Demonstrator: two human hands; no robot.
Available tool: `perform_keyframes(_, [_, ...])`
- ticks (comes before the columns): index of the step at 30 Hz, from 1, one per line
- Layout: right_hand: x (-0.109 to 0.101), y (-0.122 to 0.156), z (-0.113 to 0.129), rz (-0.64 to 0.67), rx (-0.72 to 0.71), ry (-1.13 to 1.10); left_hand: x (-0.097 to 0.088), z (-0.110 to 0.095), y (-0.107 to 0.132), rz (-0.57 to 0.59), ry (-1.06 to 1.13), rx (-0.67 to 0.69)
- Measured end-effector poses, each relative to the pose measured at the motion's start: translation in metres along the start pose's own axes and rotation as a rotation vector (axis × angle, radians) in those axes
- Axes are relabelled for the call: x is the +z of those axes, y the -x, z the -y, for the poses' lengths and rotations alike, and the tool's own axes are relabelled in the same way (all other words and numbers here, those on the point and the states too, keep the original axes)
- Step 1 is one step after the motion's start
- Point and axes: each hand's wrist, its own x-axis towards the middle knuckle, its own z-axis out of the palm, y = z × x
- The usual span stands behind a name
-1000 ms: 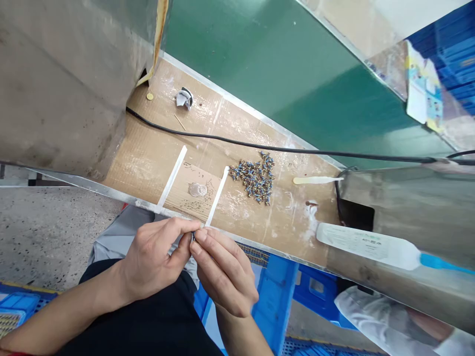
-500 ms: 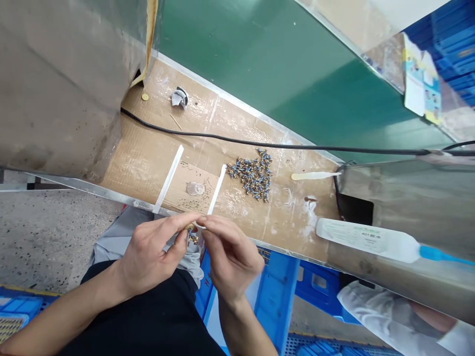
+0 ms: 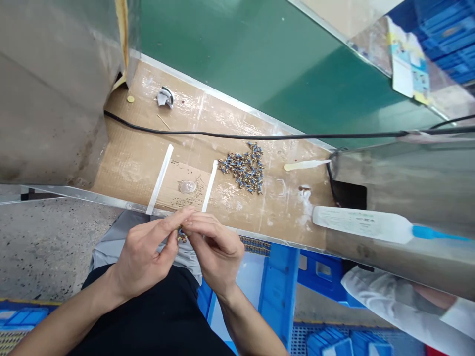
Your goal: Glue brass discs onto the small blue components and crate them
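Note:
My left hand [image 3: 143,254] and my right hand [image 3: 213,249] meet fingertip to fingertip just below the near metal edge of the bench. Both pinch a tiny blue and brass part [image 3: 181,236] between thumb and forefinger. A heap of several like parts [image 3: 242,169] lies on the cardboard-covered bench top [image 3: 129,158], beyond my right hand. A small clear disc [image 3: 187,187] rests between two white strips [image 3: 160,179] just ahead of my hands.
A black cable [image 3: 222,135] runs across the bench. A white bottle with a blue cap [image 3: 371,225] lies on the metal housing at right, a pale spatula [image 3: 306,164] near it. A green belt [image 3: 278,64] runs behind. Another person's white sleeve [image 3: 389,306] shows lower right; blue crates [image 3: 285,291] below.
The view has swung, so everything on the bench sits further left. My fingertips stayed together; the small part, barely seen a second ago, now shows between them.

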Motion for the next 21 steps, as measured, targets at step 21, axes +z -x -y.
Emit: perform_keyframes(21, [-0.083,0.095,-0.055,-0.519,0.315,0.090,0.041,0.014,-0.005,0.692,0.264,-0.558])
